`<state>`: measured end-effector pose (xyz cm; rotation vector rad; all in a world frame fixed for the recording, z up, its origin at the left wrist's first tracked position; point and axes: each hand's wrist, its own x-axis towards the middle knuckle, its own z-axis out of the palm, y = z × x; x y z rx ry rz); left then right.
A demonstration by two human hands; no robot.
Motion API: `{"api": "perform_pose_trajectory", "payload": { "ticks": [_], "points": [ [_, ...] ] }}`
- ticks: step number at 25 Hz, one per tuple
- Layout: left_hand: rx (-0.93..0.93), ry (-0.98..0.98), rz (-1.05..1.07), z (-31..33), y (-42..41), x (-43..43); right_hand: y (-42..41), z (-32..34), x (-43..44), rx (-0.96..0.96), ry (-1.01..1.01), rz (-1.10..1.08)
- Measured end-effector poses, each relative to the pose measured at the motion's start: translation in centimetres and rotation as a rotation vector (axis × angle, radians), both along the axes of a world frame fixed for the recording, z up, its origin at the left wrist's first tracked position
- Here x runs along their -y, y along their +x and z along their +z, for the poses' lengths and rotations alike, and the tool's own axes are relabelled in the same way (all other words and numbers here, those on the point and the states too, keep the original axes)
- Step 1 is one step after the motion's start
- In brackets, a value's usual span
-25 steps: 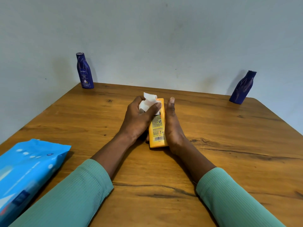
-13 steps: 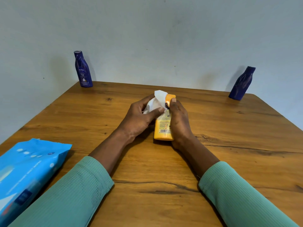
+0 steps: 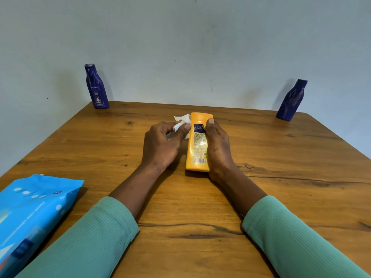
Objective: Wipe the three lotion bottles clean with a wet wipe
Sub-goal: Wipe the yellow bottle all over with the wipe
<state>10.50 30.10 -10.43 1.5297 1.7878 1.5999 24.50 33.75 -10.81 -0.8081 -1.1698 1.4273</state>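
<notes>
While the left hand (image 3: pixel 160 145) pinches the wet wipe (image 3: pixel 180 122) beside the yellow bottle (image 3: pixel 197 145) in the middle of the desk (image 3: pixel 281 177), the right hand (image 3: pixel 217 145) seemingly clasps its other side; left blue bottle (image 3: pixel 96 87) and right blue bottle (image 3: pixel 291 101) occupy the far corners.

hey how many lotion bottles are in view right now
3: a yellow bottle mid-table, gripped by the right hand; a blue bottle at the far left corner; a second blue bottle at the far right corner. None looks hidden.

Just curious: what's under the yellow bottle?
Only the wooden table: the yellow bottle rests its lower end there, held by the right hand. The spot beneath its base is covered.
</notes>
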Motion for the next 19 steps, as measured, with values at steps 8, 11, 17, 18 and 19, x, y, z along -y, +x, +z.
{"api": "perform_pose_trajectory", "payload": {
  "ticks": [8,11,17,18,19],
  "points": [
    [-0.329,0.093,-0.105,0.3,1.6,0.8,-0.3,-0.6,-1.0,-0.126,-0.071,-0.15],
    [-0.384,0.061,-0.156,0.4,2.1,1.2,-0.2,-0.5,-1.2,-0.201,-0.165,-0.058],
    [-0.321,0.095,-0.36,0.6,3.2,1.7,1.2,0.3,-1.0,-0.263,-0.36,0.05],
    [-0.322,0.105,-0.343,0.3,3.3,1.6,1.5,0.2,-1.1,-0.254,-0.356,0.044],
    [-0.303,0.123,-0.299,0.2,3.4,1.4,1.6,0.4,-0.9,-0.236,-0.344,0.043]
  ]
}}
